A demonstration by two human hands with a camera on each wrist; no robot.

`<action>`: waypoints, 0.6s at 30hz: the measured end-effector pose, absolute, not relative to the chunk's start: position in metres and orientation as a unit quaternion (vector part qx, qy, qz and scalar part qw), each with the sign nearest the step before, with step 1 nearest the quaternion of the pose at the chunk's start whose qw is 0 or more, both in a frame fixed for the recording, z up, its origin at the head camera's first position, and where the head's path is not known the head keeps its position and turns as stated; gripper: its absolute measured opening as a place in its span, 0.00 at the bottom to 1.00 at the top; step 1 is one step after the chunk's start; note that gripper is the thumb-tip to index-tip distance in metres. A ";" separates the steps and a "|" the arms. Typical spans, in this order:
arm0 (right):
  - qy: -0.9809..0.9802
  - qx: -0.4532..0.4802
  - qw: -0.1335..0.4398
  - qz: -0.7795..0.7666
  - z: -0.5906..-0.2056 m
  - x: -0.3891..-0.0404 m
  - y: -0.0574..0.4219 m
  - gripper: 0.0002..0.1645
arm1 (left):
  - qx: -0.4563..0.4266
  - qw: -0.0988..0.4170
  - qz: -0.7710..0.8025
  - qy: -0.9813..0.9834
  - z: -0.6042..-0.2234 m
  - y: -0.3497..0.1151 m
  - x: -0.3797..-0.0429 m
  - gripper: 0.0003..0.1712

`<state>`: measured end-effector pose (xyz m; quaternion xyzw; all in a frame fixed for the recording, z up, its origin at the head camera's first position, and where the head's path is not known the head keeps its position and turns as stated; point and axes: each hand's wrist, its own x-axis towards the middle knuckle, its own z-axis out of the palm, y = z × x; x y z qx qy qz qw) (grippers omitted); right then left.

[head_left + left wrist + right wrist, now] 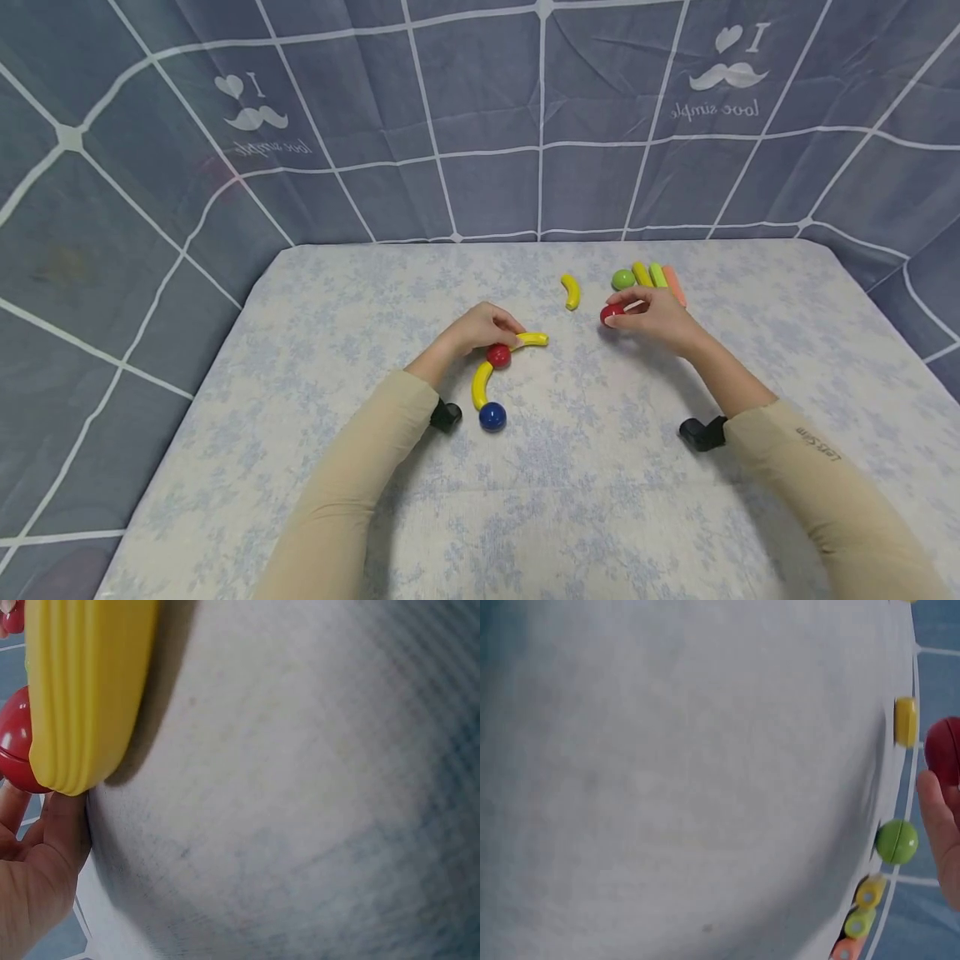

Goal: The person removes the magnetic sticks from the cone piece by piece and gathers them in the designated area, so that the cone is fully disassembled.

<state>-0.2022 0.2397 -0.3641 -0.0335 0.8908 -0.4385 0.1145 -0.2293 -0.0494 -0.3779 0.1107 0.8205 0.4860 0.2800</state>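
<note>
My left hand (483, 327) pinches the near end of a curved yellow stick (534, 339). Just below those fingers a red ball (498, 356) touches that stick. A second curved yellow stick (482, 385) runs from the red ball down to a blue ball (492, 417), forming a bent chain on the cloth. The lower stick fills the top left of the left wrist view, with the red ball (16, 742) partly behind it. In my right hand (656, 318), another red ball (611, 314) is held between thumb and fingers, raised off the table in the right wrist view.
A loose curved yellow stick (572, 292) lies between the hands, toward the back. Beyond the right hand are a green ball (622, 280) and straight sticks in yellow (641, 274), green (657, 275) and orange (674, 286). A blue checked curtain (487, 196) hangs behind the table.
</note>
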 end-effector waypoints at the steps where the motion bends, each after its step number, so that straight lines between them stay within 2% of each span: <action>1: 0.891 -0.026 0.108 -0.440 -0.365 -0.204 0.241 0.27 | 0.111 0.279 0.485 0.822 -0.378 -0.049 -0.230 0.13; 11: 0.901 0.008 0.032 -0.432 -0.369 -0.216 0.253 0.23 | 0.108 0.280 0.485 0.821 -0.377 -0.050 -0.230 0.13; 18: 0.903 0.022 0.023 -0.429 -0.372 -0.223 0.256 0.23 | 0.107 0.282 0.485 0.821 -0.377 -0.050 -0.230 0.13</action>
